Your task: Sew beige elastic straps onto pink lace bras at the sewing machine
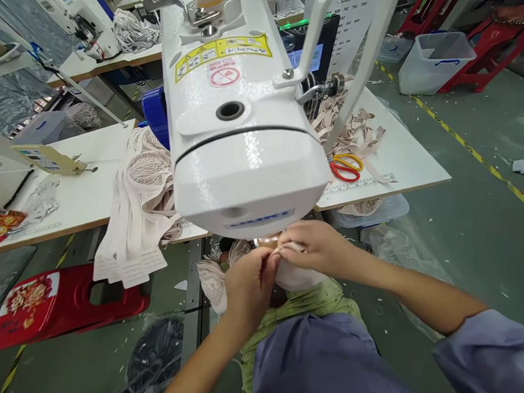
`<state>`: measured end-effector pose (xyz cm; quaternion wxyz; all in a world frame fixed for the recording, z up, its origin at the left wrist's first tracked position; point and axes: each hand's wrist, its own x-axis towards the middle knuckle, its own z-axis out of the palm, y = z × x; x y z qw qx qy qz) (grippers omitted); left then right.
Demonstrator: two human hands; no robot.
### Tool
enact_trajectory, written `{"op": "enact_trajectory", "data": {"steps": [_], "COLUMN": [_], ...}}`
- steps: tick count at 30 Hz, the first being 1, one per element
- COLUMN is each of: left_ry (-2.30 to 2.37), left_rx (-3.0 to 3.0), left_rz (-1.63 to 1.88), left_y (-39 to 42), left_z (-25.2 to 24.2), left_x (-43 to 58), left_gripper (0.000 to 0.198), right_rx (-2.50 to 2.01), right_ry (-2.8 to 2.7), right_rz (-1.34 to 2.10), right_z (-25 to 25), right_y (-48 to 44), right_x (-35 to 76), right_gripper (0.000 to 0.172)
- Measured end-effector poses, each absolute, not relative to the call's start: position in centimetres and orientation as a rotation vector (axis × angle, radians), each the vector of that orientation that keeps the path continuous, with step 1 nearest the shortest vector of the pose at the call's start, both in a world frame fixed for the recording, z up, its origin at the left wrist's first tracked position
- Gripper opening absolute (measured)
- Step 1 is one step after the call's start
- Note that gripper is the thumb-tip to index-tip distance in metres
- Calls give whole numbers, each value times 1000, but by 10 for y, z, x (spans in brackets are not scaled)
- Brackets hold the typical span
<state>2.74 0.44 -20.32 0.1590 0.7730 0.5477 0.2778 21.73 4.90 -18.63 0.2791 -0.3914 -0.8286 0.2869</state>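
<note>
Just below the head of a white sewing machine [248, 174], both my hands pinch the edge of a pale beige bra [298, 276]. My left hand [250, 281] closes thumb and fingers on it from the left. Close beside it, my right hand [314, 246] grips the same edge from the right. A lace cup [214, 284] hangs to the left of my left hand, and the rest of the cloth drops over my lap. The machine head hides the needle area.
Stacked beige lace bra pieces [128, 225] overhang the left table edge. At right lie scissors [346, 167] with red and yellow handles and a heap of beige straps [354, 129]. A red stool [75, 303] is at lower left, a clear bin [434, 61] at upper right.
</note>
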Motion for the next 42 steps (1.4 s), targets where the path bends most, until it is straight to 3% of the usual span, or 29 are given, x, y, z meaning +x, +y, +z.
{"op": "enact_trajectory", "data": {"steps": [4, 7, 12, 22, 27, 32, 36, 42], "left_ry": [1471, 1215, 1113, 1430, 1038, 916, 1107, 1378], "left_rx": [2673, 2964, 3077, 3060, 3220, 3242, 3204, 3174], "left_rz": [963, 1016, 920, 584, 570, 608, 595, 518], "left_y": [19, 27, 34, 26, 44, 54, 41, 22], "left_z": [-211, -218, -221, -198, -200, -190, -187, -186], "left_x": [6, -9, -16, 5, -17, -15, 2, 19], "left_gripper": [17, 33, 46, 26, 36, 36, 31, 26], "right_rx": [-1146, -1174, -1248, -1102, -1097, -1182, -1208, -1181], "right_ry": [-2291, -2369, -2417, -2158, -2070, -1951, -1636, -1777], "right_rz": [821, 705, 637, 150, 43, 427, 896, 776], "right_z": [-173, -168, -167, -204, -208, -224, -243, -228], "right_y": [72, 75, 72, 45, 42, 31, 20, 35], "right_x": [207, 203, 200, 211, 206, 204, 203, 209], "right_gripper": [15, 22, 27, 21, 21, 23, 38, 33]}}
